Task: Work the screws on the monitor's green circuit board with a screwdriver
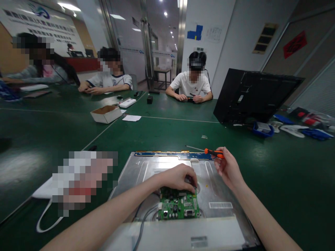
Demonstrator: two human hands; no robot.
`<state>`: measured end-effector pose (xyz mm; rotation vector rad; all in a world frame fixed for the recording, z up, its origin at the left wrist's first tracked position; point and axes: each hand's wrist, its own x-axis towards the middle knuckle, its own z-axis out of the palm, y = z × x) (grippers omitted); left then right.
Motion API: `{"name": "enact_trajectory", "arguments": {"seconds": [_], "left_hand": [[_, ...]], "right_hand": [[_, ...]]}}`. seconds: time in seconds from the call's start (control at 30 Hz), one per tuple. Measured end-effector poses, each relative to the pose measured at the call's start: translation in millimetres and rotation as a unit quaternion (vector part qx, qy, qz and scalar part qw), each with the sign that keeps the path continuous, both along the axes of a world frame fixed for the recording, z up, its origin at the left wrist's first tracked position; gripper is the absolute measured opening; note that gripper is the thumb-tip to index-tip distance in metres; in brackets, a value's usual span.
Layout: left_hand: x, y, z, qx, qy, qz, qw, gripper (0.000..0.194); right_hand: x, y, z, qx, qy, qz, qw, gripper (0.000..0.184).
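Note:
A metal-backed display panel (220, 195) lies flat on the table in front of me, with a green circuit board (179, 205) on its back. My left hand (179, 177) reaches over the board, thumb and fingers pinched at its upper right corner; whatever they grip is too small or hidden. To the right, my right hand (229, 167) holds a screwdriver (216, 153) by its orange and black handle. Its thin shaft points left, above the blue strip board (157, 154) along the panel's far edge. Grey cables (142, 223) run from the board's left side.
A white bag (43, 188) with a strap lies left of the panel. Farther off stand an open white box (106, 115) and a black monitor housing (251, 94). A blue tray (263, 129) sits beside the housing. Several people sit across the green table (167, 134).

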<state>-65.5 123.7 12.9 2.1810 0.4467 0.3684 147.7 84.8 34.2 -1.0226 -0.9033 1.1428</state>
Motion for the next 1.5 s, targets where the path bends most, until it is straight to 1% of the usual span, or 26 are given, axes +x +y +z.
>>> {"name": "enact_trajectory", "arguments": {"seconds": [0.1,0.2,0.27,0.33,0.47,0.53,0.57,0.63,0.7,0.73,0.8,0.87,0.97,1.1,1.23,1.37,1.43,1.5], "left_hand": [[-1,1,-0.3,0.005,0.0,-0.008,1.0,0.012],[-1,1,-0.4,0.004,0.008,-0.002,1.0,0.011],[-1,0,-0.5,-0.003,0.011,0.002,1.0,0.011],[-1,0,-0.8,-0.012,0.008,0.003,1.0,0.011],[-1,1,-2.2,-0.026,0.002,0.004,1.0,0.01],[-1,2,-2.9,-0.028,0.001,0.004,1.0,0.01],[-1,2,-3.1,-0.027,0.003,0.004,1.0,0.011],[-2,1,-3.4,-0.022,0.011,0.008,1.0,0.013],[-2,1,-3.2,-0.019,0.021,0.012,1.0,0.015],[-2,1,-3.0,-0.019,0.025,0.014,0.999,0.016],[-2,0,-2.1,-0.022,0.027,0.014,0.999,0.016],[-1,0,-0.9,-0.034,0.022,0.008,0.999,0.017],[0,0,0.2,-0.048,0.014,0.008,0.999,0.016],[1,0,-1.0,-0.047,0.012,0.016,0.999,0.018],[1,0,-2.7,-0.042,0.015,0.023,0.999,0.018],[1,1,-2.4,-0.043,0.016,0.02,0.999,0.017],[1,1,-2.7,-0.044,0.01,0.015,0.999,0.017],[2,1,-3.8,-0.044,0.005,0.015,0.999,0.015]], "right_hand": [[-2,-3,2.8,0.009,0.002,0.0,1.0,0.042],[-5,-3,5.6,0.021,-0.003,-0.004,1.0,0.042],[-6,-3,9.2,0.036,-0.019,-0.006,0.999,0.038],[-8,-4,15.7,0.064,-0.053,-0.026,0.996,0.033],[-15,-10,35.8,0.128,-0.11,-0.098,0.981,0.029],[-20,-17,42.4,0.15,-0.134,-0.098,0.975,0.028],[-23,-21,42.7,0.162,-0.149,-0.099,0.97,0.028],[-29,-29,36.0,0.18,-0.194,-0.09,0.96,0.034],[-32,-35,21.7,0.207,-0.238,-0.08,0.946,0.044],[-33,-37,13.7,0.223,-0.247,-0.09,0.939,0.045],[-35,-37,-0.1,0.247,-0.271,-0.1,0.925,0.04],[-36,-36,-7.9,0.258,-0.29,-0.104,0.916,0.037],[-39,-33,-11.1,0.28,-0.296,-0.105,0.907,0.038],[-42,-32,-15.1,0.314,-0.307,-0.127,0.889,0.048],[-42,-31,-20.1,0.349,-0.342,-0.164,0.857,0.047],[-39,-29,-20.4,0.386,-0.395,-0.165,0.817,0.052],[-38,-29,-20.0,0.396,-0.41,-0.168,0.804,0.052],[-38,-28,-19.8,0.399,-0.414,-0.179,0.798,0.049]]}}
